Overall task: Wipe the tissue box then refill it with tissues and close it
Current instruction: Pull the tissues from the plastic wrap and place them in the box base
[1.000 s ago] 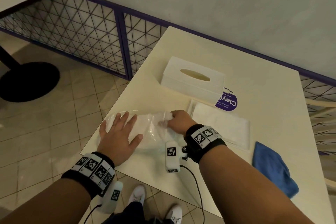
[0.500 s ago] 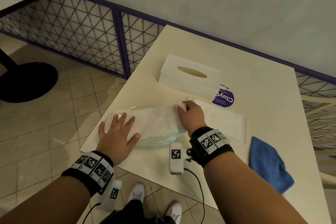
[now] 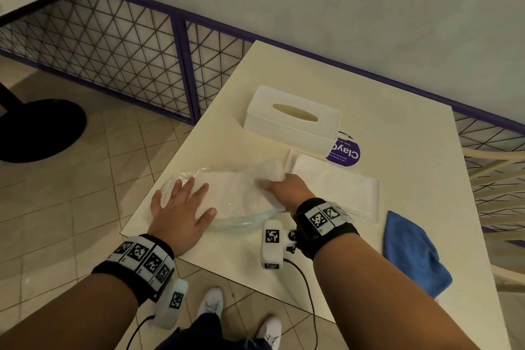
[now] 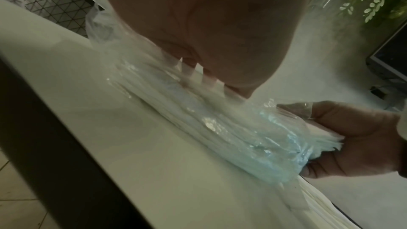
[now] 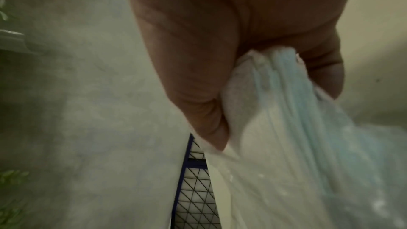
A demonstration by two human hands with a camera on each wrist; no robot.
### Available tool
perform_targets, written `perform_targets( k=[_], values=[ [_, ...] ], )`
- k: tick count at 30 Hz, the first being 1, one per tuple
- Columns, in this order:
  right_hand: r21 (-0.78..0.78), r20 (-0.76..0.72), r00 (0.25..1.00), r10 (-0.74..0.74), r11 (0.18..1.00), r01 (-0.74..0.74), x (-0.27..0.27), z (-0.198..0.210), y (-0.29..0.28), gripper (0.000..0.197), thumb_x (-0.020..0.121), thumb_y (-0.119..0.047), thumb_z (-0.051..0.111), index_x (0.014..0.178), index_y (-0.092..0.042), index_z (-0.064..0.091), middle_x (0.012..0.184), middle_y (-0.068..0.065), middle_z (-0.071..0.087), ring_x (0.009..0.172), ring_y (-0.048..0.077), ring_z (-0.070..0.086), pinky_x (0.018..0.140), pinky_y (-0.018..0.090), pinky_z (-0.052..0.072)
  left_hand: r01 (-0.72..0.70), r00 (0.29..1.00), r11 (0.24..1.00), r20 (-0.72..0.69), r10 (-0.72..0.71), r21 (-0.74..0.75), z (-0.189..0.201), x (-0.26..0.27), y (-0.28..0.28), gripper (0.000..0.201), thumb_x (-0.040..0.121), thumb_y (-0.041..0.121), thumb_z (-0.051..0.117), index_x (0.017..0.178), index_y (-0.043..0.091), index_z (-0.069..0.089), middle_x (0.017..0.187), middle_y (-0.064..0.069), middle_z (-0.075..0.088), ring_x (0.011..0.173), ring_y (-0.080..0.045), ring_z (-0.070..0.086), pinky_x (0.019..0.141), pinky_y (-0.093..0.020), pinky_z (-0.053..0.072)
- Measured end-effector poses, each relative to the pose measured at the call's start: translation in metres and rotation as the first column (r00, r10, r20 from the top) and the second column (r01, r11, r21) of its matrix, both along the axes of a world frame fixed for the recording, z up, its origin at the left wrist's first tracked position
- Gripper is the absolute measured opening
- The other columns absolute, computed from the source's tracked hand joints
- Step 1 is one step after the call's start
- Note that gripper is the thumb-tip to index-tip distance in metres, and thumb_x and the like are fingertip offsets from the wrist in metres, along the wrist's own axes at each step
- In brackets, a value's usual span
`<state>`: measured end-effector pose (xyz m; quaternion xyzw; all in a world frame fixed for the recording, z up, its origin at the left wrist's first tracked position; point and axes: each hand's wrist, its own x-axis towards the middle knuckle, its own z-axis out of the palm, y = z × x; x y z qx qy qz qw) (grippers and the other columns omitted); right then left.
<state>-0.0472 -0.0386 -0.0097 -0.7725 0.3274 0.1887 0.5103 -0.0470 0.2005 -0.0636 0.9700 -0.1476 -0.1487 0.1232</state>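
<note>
The white tissue box point(image 3: 292, 119) stands shut at the back of the table, its slot facing up. In front of it lies a stack of tissues point(image 3: 238, 196) in a clear plastic wrapper point(image 4: 220, 119). My left hand point(image 3: 184, 193) lies flat on the wrapper's left end, with its fingers straight. My right hand point(image 3: 272, 183) grips the right end of the tissue stack point(image 5: 275, 93) between thumb and fingers. The left wrist view shows the right hand point(image 4: 352, 137) holding the tissues where they stick out of the wrapper.
A flat white pad or panel point(image 3: 335, 187) lies right of the tissues. A blue cloth point(image 3: 412, 253) sits near the right front edge. A purple round sticker point(image 3: 345, 152) is beside the box. The cream table point(image 3: 383, 136) borders a purple mesh railing point(image 3: 181, 71).
My right hand has moved away and to the right, drawing the tissue end with it. The left hand has stayed flat on the wrapper.
</note>
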Motion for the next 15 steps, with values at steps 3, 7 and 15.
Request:
perform_targets(
  k=[3, 7, 15],
  values=[
    [-0.04, 0.011, 1.0, 0.007, 0.999, -0.006, 0.002, 0.005, 0.0, 0.053, 0.072, -0.049, 0.075, 0.104, -0.008, 0.066, 0.102, 0.009, 0.07, 0.092, 0.026, 0.067, 0.082, 0.037, 0.057, 0.001, 1.0, 1.0, 0.002, -0.001, 0.004, 0.0, 0.001, 0.001, 0.083, 0.073, 0.072, 0.001, 0.148, 0.039, 0.016, 0.161, 0.004, 0.003, 0.147, -0.016, -0.005, 0.112, -0.051, -0.012],
    [-0.181, 0.203, 0.967, 0.152, 0.977, -0.115, 0.005, 0.016, 0.006, 0.035, 0.074, -0.046, 0.075, 0.084, -0.013, 0.068, 0.086, 0.005, 0.07, 0.083, 0.024, 0.067, 0.076, 0.034, 0.055, 0.003, 1.0, 1.0, 0.0, -0.003, 0.028, 0.0, 0.002, 0.001, 0.085, 0.072, 0.072, 0.0, 0.148, 0.038, 0.016, 0.16, 0.005, 0.004, 0.147, -0.017, -0.003, 0.112, -0.053, -0.009],
    [0.033, -0.102, 0.994, -0.027, 0.999, 0.031, 0.005, 0.004, -0.004, 0.083, 0.055, -0.055, 0.08, 0.117, -0.006, 0.051, 0.106, 0.01, 0.064, 0.088, 0.025, 0.062, 0.076, 0.035, 0.055, 0.0, 1.0, 1.0, 0.001, 0.0, 0.019, 0.005, 0.002, 0.001, 0.086, 0.07, 0.072, 0.001, 0.149, 0.036, 0.012, 0.161, 0.004, 0.003, 0.147, -0.017, -0.003, 0.113, -0.053, -0.009]
  ],
)
